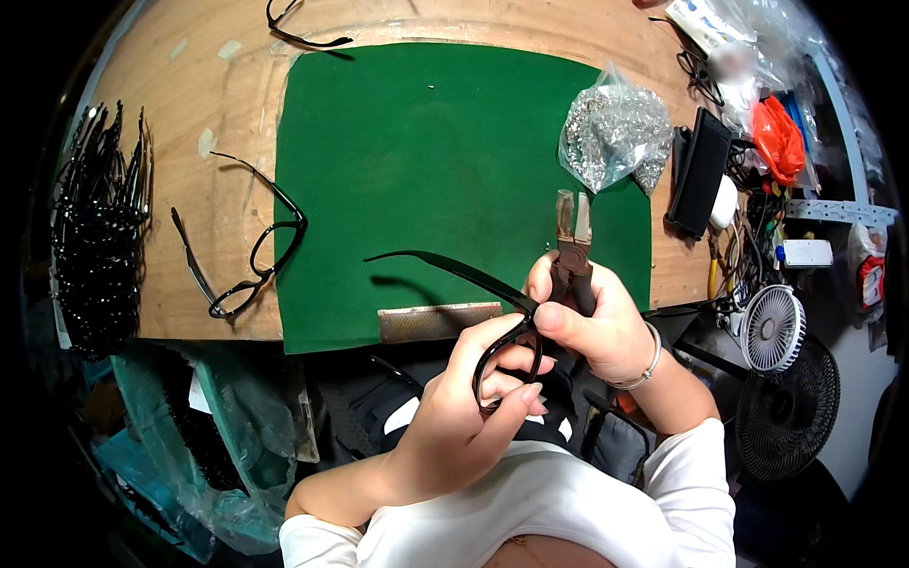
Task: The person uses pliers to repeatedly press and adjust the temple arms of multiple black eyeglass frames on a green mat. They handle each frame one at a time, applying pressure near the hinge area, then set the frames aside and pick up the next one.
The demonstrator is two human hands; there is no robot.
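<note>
My left hand (454,407) is closed around the rim of a black eyeglass frame (473,277), with one temple stretched out to the left above the mat. In my right hand (601,327) is a pair of pliers (572,256), its jaws pointing away from me and slightly parted. The thumb and a finger of that hand also touch the frame at its hinge corner. Much of the frame's far side is hidden by my fingers. Below the temple, a textured metal bar (440,323) lies at the mat's near edge.
A green mat (417,151) covers the table's middle. On it sits a plastic bag of small silvery parts (615,133). Another black frame (275,256) rests at the left, beside a stack of black temples (99,237). A phone (701,175), cables and small fan (773,328) crowd the right.
</note>
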